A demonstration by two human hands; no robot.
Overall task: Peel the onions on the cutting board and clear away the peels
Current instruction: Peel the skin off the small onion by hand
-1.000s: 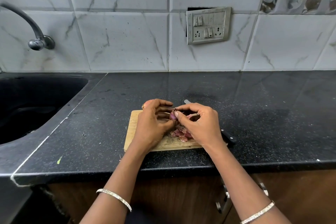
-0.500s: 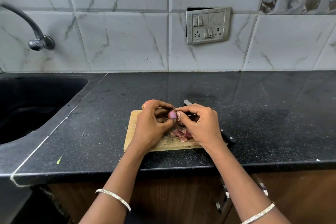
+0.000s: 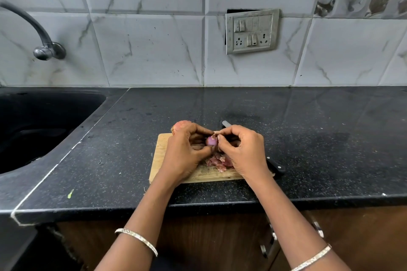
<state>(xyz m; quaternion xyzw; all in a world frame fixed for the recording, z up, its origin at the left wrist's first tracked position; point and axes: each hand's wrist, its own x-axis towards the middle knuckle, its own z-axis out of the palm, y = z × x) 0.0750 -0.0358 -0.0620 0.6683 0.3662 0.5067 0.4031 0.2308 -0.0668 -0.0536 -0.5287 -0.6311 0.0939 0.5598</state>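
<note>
Black speckled stone worktop (image 3: 308, 138) bearing a rectangular wooden cutting board (image 3: 160, 154). Above the board, the left hand (image 3: 185, 154) grips a small purple onion (image 3: 211, 141); the right hand (image 3: 244, 152) pinches the skin at its top. Loose pinkish peels (image 3: 218, 161) lie on the board beneath both hands. A reddish unpeeled onion (image 3: 179, 125) sits at the board's far-left corner.

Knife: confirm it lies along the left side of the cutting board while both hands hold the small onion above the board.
Wrong side. The head view shows the knife along the right side of the cutting board, partly behind the right hand. The rest stands: left hand and right hand both hold the small onion above the board.
</note>
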